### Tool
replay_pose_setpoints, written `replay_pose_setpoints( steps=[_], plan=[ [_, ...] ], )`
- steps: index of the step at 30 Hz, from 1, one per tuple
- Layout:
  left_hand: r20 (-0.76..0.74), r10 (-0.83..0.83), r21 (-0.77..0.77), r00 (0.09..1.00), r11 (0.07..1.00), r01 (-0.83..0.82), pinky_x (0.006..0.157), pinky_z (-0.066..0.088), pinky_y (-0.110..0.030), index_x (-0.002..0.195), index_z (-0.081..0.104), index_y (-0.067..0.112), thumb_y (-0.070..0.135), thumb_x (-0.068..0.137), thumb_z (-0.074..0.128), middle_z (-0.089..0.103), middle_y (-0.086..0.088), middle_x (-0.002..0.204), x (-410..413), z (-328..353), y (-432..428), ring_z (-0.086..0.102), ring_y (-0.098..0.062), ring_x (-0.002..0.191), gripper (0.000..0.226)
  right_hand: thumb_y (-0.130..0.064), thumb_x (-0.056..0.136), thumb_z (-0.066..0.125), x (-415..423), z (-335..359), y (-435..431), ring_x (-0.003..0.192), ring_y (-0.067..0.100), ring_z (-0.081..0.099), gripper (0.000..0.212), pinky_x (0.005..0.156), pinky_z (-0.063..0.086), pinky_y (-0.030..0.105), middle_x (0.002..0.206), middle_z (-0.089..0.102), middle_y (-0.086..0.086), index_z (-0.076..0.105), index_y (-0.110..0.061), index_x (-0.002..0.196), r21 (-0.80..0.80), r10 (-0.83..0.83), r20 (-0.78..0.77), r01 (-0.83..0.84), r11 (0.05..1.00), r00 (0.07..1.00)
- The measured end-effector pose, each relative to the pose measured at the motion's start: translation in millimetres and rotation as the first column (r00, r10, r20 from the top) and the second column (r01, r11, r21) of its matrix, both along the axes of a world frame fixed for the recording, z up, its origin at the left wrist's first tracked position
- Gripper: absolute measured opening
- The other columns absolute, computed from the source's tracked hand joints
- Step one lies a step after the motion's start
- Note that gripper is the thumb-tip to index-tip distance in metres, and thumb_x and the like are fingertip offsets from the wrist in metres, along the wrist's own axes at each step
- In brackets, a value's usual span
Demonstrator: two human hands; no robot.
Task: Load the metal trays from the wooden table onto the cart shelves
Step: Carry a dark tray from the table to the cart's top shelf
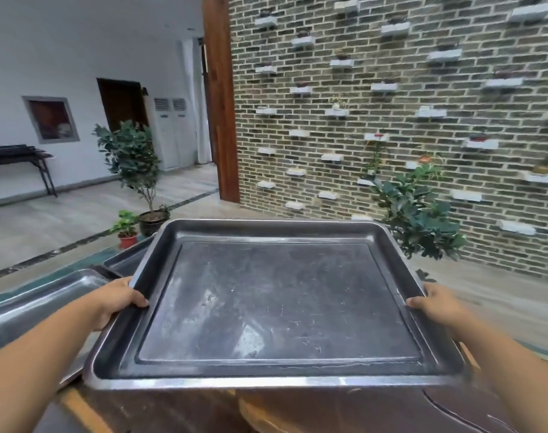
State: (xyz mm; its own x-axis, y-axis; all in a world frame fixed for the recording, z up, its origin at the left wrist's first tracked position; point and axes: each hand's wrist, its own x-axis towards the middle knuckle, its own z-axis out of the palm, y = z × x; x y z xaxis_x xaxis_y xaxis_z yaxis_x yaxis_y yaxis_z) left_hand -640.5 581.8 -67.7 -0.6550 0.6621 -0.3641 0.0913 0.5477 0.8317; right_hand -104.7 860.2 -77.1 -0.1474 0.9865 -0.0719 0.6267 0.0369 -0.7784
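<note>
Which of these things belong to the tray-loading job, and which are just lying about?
Part of the job:
- metal tray, gripped by left hand and right hand
- second tray at left
- wooden table

Just lying about:
- potted tree
- bushy plant
- brick wall
- black bench

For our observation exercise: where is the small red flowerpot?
In the head view the red flowerpot stands on the floor at left, beside the larger dark pot, just beyond the far left corner of the held tray.

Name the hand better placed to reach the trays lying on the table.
Likely left. The left hand grips the held tray beside the spare trays; the right hand holds the opposite rim.
</note>
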Motion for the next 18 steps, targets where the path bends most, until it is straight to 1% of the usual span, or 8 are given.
replay_pose_setpoints(
  steps=[2, 5, 7, 8, 10, 12, 16, 18],
  plan=[
    [-0.022, 0.052, 0.002, 0.998, 0.999, -0.052, 0.064, 0.057, -0.052, 0.11, 0.058, 0.009, -0.014, 0.081, 0.059, 0.071, -0.028, 0.085, -19.4, 0.7, -30.5, 0.069, -0.046, 0.073, 0.037, 0.005, 0.082, 0.068, -35.5, 1.8, -2.6, 0.056, 0.018, 0.057, 0.014, 0.053, 0.041, 0.025, 0.061, 0.062, 0.003, 0.062, -0.006, 0.075, -0.005, 0.056, 0.009, -0.056, 0.998, 0.998],
    [-0.043, 0.121, 0.007, 0.992, 0.993, -0.121, 0.07, 0.056, -0.052, 0.113, 0.057, 0.009, -0.011, 0.081, 0.059, 0.069, -0.03, 0.096, -49.8, 0.1, -77.7, 0.068, -0.046, 0.079, 0.038, 0.002, 0.081, 0.07, -94.0, 5.3, -14.1, 0.054, 0.013, 0.053, 0.024, 0.042, 0.039, 0.019, 0.058, 0.058, -0.001, 0.057, -0.011, 0.066, 0.009, 0.102, 0.01, -0.102, 0.995, 0.995],
    [-0.051, 0.166, 0.005, 0.985, 0.986, -0.166, 0.073, 0.056, -0.053, 0.107, 0.058, 0.008, -0.011, 0.081, 0.058, 0.069, -0.03, 0.093, -71.4, -0.5, -111.6, 0.067, -0.045, 0.077, 0.032, -0.003, 0.083, 0.071, -135.3, 7.4, -24.6, 0.059, 0.014, 0.054, 0.025, 0.046, 0.038, 0.023, 0.065, 0.059, 0.002, 0.055, -0.015, 0.068, 0.006, 0.153, 0.032, -0.153, 0.988, 0.988],
    [-0.056, 0.19, 0.011, 0.98, 0.982, -0.189, 0.071, 0.056, -0.052, 0.103, 0.059, 0.008, -0.011, 0.081, 0.058, 0.07, -0.029, 0.089, -82.9, -0.5, -128.3, 0.068, -0.044, 0.074, 0.029, -0.005, 0.084, 0.071, -156.3, 8.8, -30.8, 0.063, 0.016, 0.056, 0.021, 0.051, 0.037, 0.024, 0.072, 0.062, 0.006, 0.056, -0.013, 0.072, -0.003, 0.182, 0.046, -0.182, 0.983, 0.982],
    [-0.072, 0.244, 0.026, 0.967, 0.97, -0.243, 0.061, 0.056, -0.043, 0.097, 0.06, 0.008, -0.01, 0.082, 0.061, 0.071, -0.025, 0.078, -107.9, -1.0, -163.4, 0.068, -0.039, 0.065, 0.024, -0.005, 0.084, 0.07, -201.0, 10.6, -44.7, 0.076, 0.028, 0.062, 0.009, 0.063, 0.044, 0.029, 0.086, 0.066, 0.016, 0.061, -0.006, 0.087, -0.013, 0.237, 0.043, -0.237, 0.971, 0.971],
    [-0.089, 0.298, 0.04, 0.95, 0.954, -0.296, 0.054, 0.055, -0.037, 0.092, 0.062, 0.005, -0.008, 0.081, 0.065, 0.072, -0.021, 0.068, -133.1, -1.6, -200.2, 0.068, -0.035, 0.057, 0.017, -0.003, 0.084, 0.07, -247.6, 11.9, -59.3, 0.087, 0.035, 0.066, 0.016, 0.075, 0.049, 0.035, 0.093, 0.068, 0.02, 0.063, -0.001, 0.098, -0.007, 0.275, 0.035, -0.275, 0.961, 0.961],
    [-0.095, 0.39, 0.053, 0.916, 0.921, -0.386, 0.046, 0.054, -0.034, 0.09, 0.063, 0.002, -0.005, 0.08, 0.068, 0.072, -0.02, 0.065, -186.1, -0.7, -277.0, 0.068, -0.034, 0.052, 0.013, 0.0, 0.084, 0.069, -345.6, 14.1, -96.7, 0.083, 0.034, 0.066, 0.018, 0.077, 0.05, 0.037, 0.095, 0.07, 0.024, 0.065, 0.003, 0.101, 0.004, 0.367, 0.02, -0.367, 0.93, 0.93],
    [-0.097, 0.429, 0.056, 0.898, 0.903, -0.426, 0.041, 0.053, -0.032, 0.088, 0.062, 0.001, -0.006, 0.081, 0.067, 0.071, -0.019, 0.062, -209.8, -0.1, -315.0, 0.068, -0.033, 0.048, 0.011, 0.0, 0.084, 0.069, -393.8, 12.0, -115.4, 0.086, 0.036, 0.066, 0.018, 0.078, 0.05, 0.037, 0.097, 0.069, 0.025, 0.066, 0.005, 0.101, 0.018, 0.412, 0.018, -0.412, 0.911, 0.911]
  ],
)
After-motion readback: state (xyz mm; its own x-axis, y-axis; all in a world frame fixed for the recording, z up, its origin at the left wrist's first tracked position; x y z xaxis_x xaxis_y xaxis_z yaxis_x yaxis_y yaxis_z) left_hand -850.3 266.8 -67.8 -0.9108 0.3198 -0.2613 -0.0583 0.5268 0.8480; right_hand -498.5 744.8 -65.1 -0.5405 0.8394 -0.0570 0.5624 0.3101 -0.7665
